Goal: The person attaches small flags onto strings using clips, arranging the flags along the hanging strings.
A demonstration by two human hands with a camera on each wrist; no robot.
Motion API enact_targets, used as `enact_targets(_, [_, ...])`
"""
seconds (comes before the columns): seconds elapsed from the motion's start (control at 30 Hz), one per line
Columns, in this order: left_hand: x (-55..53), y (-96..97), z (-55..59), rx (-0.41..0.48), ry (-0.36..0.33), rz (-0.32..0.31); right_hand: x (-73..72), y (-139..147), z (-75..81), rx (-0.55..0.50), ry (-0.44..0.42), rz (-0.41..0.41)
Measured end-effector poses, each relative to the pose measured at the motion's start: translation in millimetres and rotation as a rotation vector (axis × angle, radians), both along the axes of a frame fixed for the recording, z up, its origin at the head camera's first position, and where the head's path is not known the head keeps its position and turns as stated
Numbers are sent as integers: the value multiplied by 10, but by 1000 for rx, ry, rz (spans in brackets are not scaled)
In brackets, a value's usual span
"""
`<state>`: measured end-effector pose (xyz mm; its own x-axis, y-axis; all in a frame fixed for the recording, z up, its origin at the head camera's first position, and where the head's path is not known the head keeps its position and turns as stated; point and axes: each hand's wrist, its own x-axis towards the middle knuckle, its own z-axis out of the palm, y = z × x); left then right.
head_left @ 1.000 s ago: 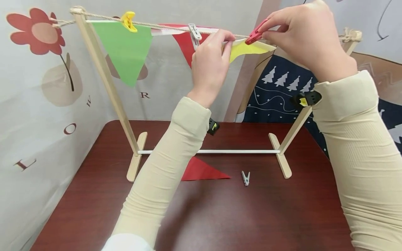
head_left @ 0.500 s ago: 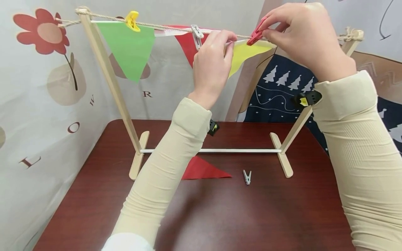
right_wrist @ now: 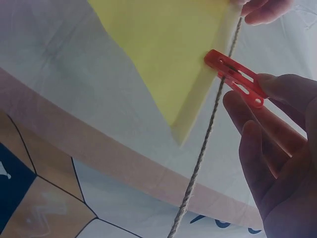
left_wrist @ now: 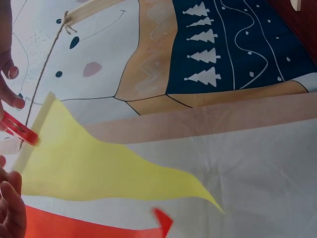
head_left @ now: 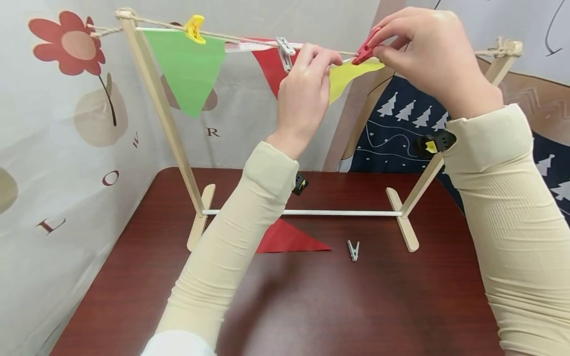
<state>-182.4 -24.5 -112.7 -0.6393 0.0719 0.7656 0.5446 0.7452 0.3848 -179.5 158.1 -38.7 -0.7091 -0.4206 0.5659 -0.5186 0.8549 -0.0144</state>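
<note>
Up at the rope, my right hand pinches the handle ends of a red clothespin between thumb and finger. The clothespin's nose lies over the white top edge of a yellow pennant, with the rope running through beside it. My left hand holds that edge further left; its fingertips are at the pennant's corner. Just left of this hand a grey clothespin clips a hanging red pennant. Further along, a yellow clip holds a green pennant.
A wooden left post and right post carry the rope, joined low by a white rod. On the dark red table lie another red pennant, partly behind my left sleeve, and a loose grey clothespin.
The yellow pennant's loose part has dropped, then lifted slightly, while both hands keep their hold near the rope. The whole head view has shifted a little, so the frame appears further right.
</note>
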Motion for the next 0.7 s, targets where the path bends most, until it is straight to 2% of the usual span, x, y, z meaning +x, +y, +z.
enact_targets(0.23, [7, -46, -18, -1, 88, -35, -16, 15, -26, 0, 15, 9])
enact_targets(0.5, [30, -81, -33, -24, 105, -48, -8, 40, -44, 0, 20, 18])
enact_targets(0.7, [42, -113, -90, -76, 168, -85, 21, 46, -62, -15, 39, 26])
